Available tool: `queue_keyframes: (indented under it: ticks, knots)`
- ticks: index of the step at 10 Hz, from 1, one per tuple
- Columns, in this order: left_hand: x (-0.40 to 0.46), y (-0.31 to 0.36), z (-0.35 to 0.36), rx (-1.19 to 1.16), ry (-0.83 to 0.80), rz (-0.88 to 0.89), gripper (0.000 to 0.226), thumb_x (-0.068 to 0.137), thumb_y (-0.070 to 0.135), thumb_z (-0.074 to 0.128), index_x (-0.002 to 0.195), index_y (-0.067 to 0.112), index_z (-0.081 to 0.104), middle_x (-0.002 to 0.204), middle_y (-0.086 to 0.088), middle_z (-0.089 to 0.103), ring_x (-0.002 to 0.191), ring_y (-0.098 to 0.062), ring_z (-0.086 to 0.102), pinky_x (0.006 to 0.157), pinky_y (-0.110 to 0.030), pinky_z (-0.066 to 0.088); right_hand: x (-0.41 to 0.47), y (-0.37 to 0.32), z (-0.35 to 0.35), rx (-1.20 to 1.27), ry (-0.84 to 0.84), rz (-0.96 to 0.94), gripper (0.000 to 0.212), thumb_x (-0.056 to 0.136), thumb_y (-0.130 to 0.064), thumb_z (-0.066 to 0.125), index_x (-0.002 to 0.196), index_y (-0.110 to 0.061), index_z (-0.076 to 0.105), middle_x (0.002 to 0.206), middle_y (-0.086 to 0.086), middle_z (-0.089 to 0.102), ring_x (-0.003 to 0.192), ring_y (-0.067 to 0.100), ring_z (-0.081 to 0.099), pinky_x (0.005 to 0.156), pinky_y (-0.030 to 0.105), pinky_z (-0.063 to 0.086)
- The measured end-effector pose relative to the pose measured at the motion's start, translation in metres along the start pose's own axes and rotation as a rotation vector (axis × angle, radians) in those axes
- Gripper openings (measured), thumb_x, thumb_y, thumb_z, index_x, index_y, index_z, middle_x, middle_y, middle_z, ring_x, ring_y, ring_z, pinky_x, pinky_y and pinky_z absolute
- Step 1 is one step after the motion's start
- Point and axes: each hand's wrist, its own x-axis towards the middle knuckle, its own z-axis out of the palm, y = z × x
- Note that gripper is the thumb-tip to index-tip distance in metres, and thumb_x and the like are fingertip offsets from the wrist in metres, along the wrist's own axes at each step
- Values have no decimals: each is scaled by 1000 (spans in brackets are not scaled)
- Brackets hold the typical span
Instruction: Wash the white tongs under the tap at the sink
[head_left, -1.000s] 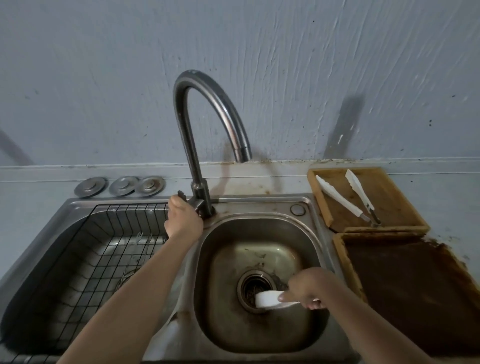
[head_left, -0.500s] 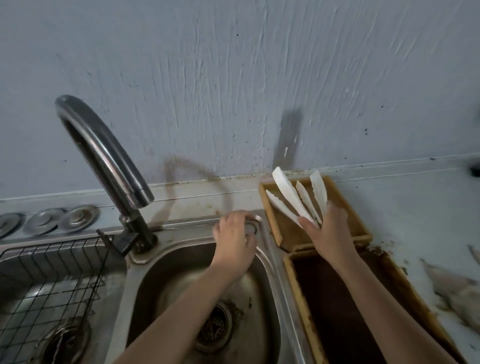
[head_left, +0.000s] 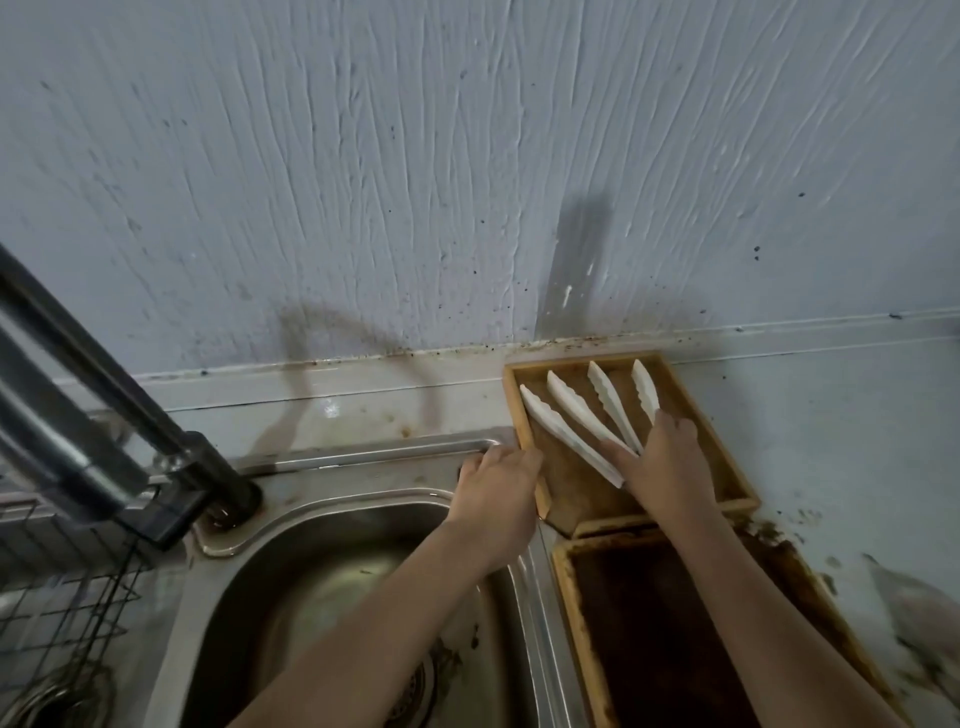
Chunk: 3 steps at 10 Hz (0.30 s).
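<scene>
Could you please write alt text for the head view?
A right hand rests on white tongs in a wooden tray beside a steel sink; the left hand touches the tray's edge.

Path from small wooden tray (head_left: 722, 447) to steel sink basin (head_left: 291, 571) is left open; curved metal tap (head_left: 78, 415) is set well left.

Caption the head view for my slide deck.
Right hand rests on white tongs in wooden tray; left hand beside sink.
</scene>
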Motion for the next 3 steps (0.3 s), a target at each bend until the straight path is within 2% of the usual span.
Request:
queue_keyframes:
  ticks: [2, 3]
  knots:
    - [-2, 1, -9, -93, -55, -38, 44, 85, 10, 45, 127, 19, 38, 119, -5, 62, 117, -25, 51, 104, -43, 35, -5, 2, 0, -19, -15, -19, 63, 84, -48, 57, 130, -7, 42, 121, 14, 58, 107, 29, 59, 88, 44, 52]
    - [-5, 3, -22, -78, -53, -61, 46, 89, 16, 43, 133, 15, 34, 106, -7, 68, 106, -27, 58, 96, -40, 38, -14, -2, -15, 52, 99, -100, 53, 88, -40, 54, 130, -9, 45, 125, 13, 57, 112, 29, 56, 93, 45, 49]
